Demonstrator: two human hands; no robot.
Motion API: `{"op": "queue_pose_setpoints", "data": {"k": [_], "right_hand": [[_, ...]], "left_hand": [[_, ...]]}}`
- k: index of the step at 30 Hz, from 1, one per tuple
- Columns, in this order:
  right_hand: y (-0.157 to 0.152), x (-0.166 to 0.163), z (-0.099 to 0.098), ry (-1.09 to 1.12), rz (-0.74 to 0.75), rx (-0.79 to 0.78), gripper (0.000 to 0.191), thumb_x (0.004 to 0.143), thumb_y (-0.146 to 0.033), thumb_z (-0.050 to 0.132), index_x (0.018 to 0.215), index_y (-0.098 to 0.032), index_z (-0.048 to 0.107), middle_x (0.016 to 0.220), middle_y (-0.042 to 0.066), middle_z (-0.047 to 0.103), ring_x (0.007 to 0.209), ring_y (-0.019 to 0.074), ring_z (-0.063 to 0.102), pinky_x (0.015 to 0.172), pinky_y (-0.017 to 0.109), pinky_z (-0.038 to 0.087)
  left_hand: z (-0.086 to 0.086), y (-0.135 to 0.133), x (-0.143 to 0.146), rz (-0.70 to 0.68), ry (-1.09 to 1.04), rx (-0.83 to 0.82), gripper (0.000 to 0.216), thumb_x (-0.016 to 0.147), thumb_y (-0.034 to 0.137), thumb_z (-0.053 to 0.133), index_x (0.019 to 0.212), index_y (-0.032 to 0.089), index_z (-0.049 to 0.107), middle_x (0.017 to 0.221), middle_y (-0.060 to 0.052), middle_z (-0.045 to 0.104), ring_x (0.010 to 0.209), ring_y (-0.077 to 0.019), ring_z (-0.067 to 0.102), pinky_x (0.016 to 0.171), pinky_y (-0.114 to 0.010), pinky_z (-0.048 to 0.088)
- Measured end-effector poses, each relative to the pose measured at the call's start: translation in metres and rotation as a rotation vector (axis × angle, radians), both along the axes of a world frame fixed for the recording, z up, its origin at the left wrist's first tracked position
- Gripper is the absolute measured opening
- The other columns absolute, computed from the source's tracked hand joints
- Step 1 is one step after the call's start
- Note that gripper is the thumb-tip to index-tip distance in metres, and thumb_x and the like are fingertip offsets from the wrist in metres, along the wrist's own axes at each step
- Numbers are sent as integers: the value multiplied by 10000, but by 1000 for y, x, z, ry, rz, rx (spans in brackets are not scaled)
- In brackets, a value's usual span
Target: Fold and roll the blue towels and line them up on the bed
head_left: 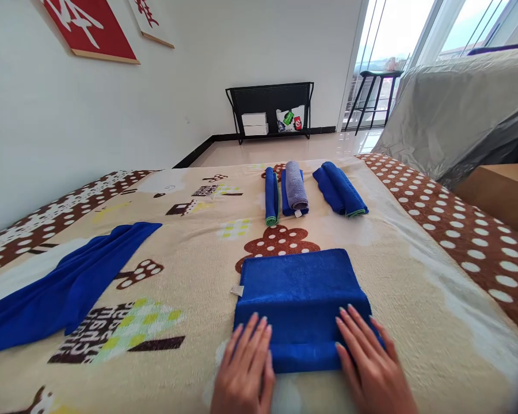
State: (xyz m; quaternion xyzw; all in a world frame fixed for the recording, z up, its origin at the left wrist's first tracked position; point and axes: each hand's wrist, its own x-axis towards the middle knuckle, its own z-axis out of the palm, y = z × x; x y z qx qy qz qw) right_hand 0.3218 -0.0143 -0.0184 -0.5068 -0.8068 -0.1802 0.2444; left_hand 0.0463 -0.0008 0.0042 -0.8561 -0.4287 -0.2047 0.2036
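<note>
Lying at left, a loose blue cloth (pixel 80 276) is seemingly awaiting its turn | left hand (pixel 244 366) is resting, grip open, on the labelled cloth (pixel 299 282) | that cloth is lying on the bed (pixel 423 299), near edge apparently turned over, probably part-done | behind, slim roll (pixel 272 195), grey roll (pixel 297 187) and wide roll (pixel 342 190) are looking finished | right hand (pixel 369 356) is resting there, grip open

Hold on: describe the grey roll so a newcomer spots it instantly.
On the blanket, look towards the far edge. There the grey roll lies on a blue cloth, between a slim blue roll and a wider blue bundle; it alone is grey.
</note>
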Motion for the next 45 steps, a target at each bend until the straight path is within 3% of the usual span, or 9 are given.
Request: {"op": "queue_pose_setpoints", "data": {"k": [2,5,9,14,22,28,34,40,45], "right_hand": [[4,-24,6,-21,124,-15,378,950,-226,480,1296,-144,609,1415,54,553,1315,206,518,1122,396,324],[10,-35,8,-66,117,-61,414,985,-329,457,1344,-165,582,1441,42,528,1321,189,513,1077,369,373],[11,10,-7,-61,-57,-99,485,1015,-375,411,1424,-131,503,1476,68,489,1340,216,493,1084,398,364],[-3,61,-14,57,-45,-112,461,997,-319,445,1425,-155,498,1473,81,493,1349,252,481,1094,432,362],[-18,72,0,-23,235,-48,450,871,-182,599,1320,-215,611,1299,36,646,1163,201,617,1037,348,418],[-5,60,-13,82,144,-69,330,881,-128,528,1167,-222,662,1149,29,703,1039,185,652,992,370,421],[14,7,7,246,-69,-56,332,883,-82,397,1002,-190,686,996,55,716,953,210,648,993,438,394],[19,-46,3,64,143,-22,576,872,-16,330,1412,-123,502,1457,54,516,1376,179,443,1132,386,317],[10,-3,-1,-38,100,-156,517,957,-207,468,1467,-129,441,1530,35,418,1433,200,366,1167,391,286]], "left_hand": [[4,3,28,-99,86,-57,477,897,173,487,1365,104,548,1402,-65,603,1334,-198,529,1062,-351,446],[1,10,38,18,145,-100,514,952,334,477,1432,149,483,1456,-44,550,1305,-216,558,972,-386,510],[-16,12,-8,243,81,-114,530,977,318,462,1486,181,406,1482,-30,524,1335,-224,527,1065,-421,426],[-19,-1,-53,232,-42,-42,482,966,213,476,1446,172,469,1417,-71,593,1342,-241,514,1234,-470,154],[10,-22,-37,-94,-12,-68,445,827,77,530,1250,174,630,1169,-48,730,1113,-201,656,1015,-324,478],[-6,-13,-22,22,-179,-46,413,817,6,442,1132,182,643,1026,-48,738,983,-198,670,933,-350,486],[13,18,9,236,-129,-159,294,771,-3,429,814,201,637,745,-34,660,742,-234,644,773,-440,547],[7,31,28,-181,-102,-239,515,835,12,414,1294,178,578,1268,-50,694,1186,-171,639,1018,-345,537],[-8,25,-24,-69,-78,-213,481,963,201,491,1443,195,455,1328,-42,664,1244,-170,612,1015,-346,532]]}}
